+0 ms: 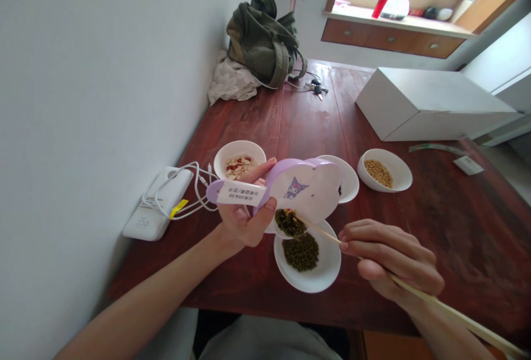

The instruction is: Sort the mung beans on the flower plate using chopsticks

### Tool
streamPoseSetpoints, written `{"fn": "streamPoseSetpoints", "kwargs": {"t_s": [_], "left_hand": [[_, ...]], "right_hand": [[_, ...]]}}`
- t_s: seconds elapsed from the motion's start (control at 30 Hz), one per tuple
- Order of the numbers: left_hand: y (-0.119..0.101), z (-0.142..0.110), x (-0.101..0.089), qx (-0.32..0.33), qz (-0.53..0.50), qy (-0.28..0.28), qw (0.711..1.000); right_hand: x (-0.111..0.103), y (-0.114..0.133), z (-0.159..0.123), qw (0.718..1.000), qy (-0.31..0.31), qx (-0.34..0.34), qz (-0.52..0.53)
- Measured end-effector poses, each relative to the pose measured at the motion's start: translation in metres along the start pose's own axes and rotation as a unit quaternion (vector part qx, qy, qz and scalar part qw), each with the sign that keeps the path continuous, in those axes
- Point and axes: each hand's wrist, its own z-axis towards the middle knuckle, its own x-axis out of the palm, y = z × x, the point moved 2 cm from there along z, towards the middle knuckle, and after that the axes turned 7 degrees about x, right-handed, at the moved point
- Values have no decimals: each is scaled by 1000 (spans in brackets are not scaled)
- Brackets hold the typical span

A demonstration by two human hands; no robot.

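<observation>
My left hand [244, 219] grips the handle of a purple and white cartoon-print bowl [317, 191], which bears a paper label. The bowl is tilted, its low edge over a white bowl [309, 282] of small green beans [301, 254]. More green beans [288, 222], with a few orange-yellow bits, lie at the tilted bowl's low side. Thin wooden chopsticks [323, 231] are held in my closed right hand [394, 257]; their tips reach those beans. Behind the tilted bowl another white bowl [350, 180] is mostly hidden.
A bowl of pale flat pieces [240, 166] stands at left, a bowl of yellowish beans [378, 173] at right. A white power bank [153, 210] with a cable lies by the wall. Farther back are a green bag [261, 39], keys [317, 92] and a white box [435, 94].
</observation>
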Motion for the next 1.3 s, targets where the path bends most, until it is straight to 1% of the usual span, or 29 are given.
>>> {"fn": "streamPoseSetpoints", "kwargs": {"t_s": [0.07, 0.17, 0.3, 0.47, 0.6, 0.87, 1.07, 1.17, 1.3], "left_hand": [[1, -1, -1, -10, -1, -4, 1000], [3, -2, -1, -2, 1, -9, 1000], [6, -5, -1, 0, -11, -14, 1000], [8, -8, -3, -7, 20, -17, 1000], [7, -6, -4, -6, 13, -10, 1000], [7, -1, -1, 24, -2, -2, 1000], [8, -3, -3, -4, 4, -22, 1000], [9, -5, -4, -3, -1, -33, 999], [10, -5, -4, -7, -1, -36, 999]], "right_hand": [[1, 3, 0, 1000, -4, -13, -13], [2, 4, -2, 999, -16, -29, -21], [1, 3, -4, 1000, -6, -23, -15], [0, 3, -7, 999, -9, -42, -26], [2, 6, -12, 999, -21, -35, -35], [-1, 17, -14, 997, -4, -26, -77], [-6, 22, -13, 995, 3, -26, -97], [-7, 24, -12, 995, 14, -29, -99], [-7, 24, -13, 995, 12, -32, -97]]}}
